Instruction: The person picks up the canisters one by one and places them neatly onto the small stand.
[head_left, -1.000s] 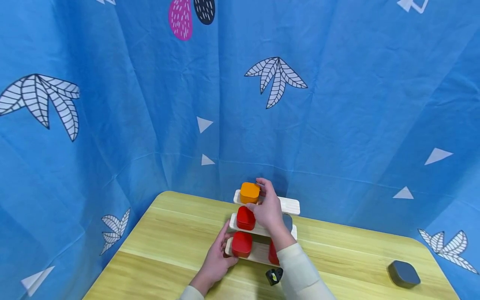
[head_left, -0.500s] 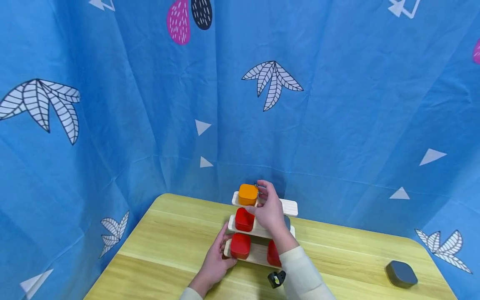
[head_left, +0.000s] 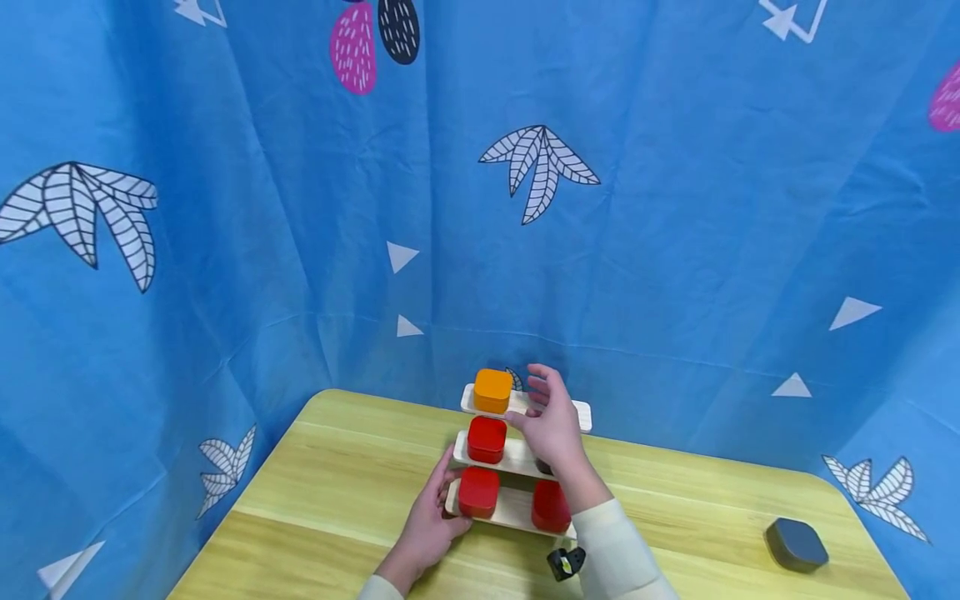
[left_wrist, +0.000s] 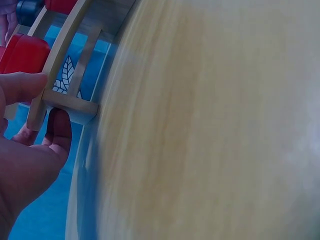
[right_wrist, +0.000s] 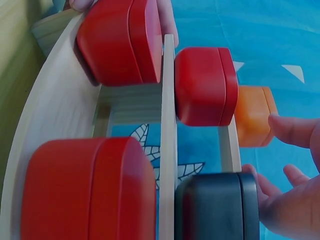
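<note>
A pale wooden three-tier rack [head_left: 513, 508] stands near the table's back edge. My left hand [head_left: 429, 527] grips its left end, and the left wrist view shows the thumb [left_wrist: 24, 86] on one side of a wooden rail with fingers on the other. On the top tier sits an orange box [head_left: 492, 392]. My right hand [head_left: 551, 425] hovers just right of it, fingers spread and slightly bent, holding nothing. The middle tier bears a red box [head_left: 487, 440] and a dark grey box [right_wrist: 215, 207], mostly hidden by my wrist in the head view. Two red boxes [head_left: 551, 507] occupy the bottom tier.
Another dark grey box [head_left: 797, 545] lies at the right on the wooden table [head_left: 352, 475]. Close to my right sleeve is a small black object [head_left: 566, 563] with a yellow spot. A blue patterned curtain [head_left: 675, 250] hangs behind the table.
My right hand has drawn back to the right from the orange box, and its fingers have spread. The left hand keeps its grip on the rack. The head view has shifted slightly.
</note>
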